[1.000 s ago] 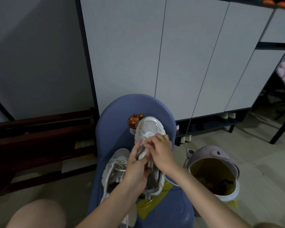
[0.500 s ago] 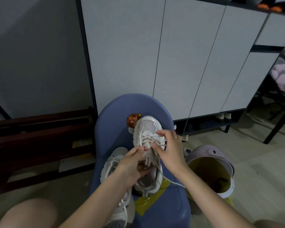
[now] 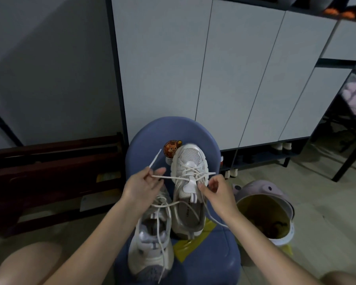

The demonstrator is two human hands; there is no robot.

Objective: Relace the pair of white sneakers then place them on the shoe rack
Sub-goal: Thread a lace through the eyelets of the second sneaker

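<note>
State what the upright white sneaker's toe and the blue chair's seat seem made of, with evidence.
The upright white sneaker's toe looks like woven mesh: a fine dotted grid shows. The blue chair's seat looks like smooth moulded plastic with a matt finish, seamless and softly shaded; not certain.

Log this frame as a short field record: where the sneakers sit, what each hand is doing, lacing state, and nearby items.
surface: blue chair, both sneakers on its seat
far sneaker: toe towards the chair back, lace partly threaded
near sneaker: beside it and closer to the person, laces loose
left hand: pinches one lace end, pulled out to the left
right hand: pinches the other lace strand beside the tongue
lacing state: upper eyelets not yet done
nearby: lilac bin on the floor to the right, sticker on the chair back
</note>
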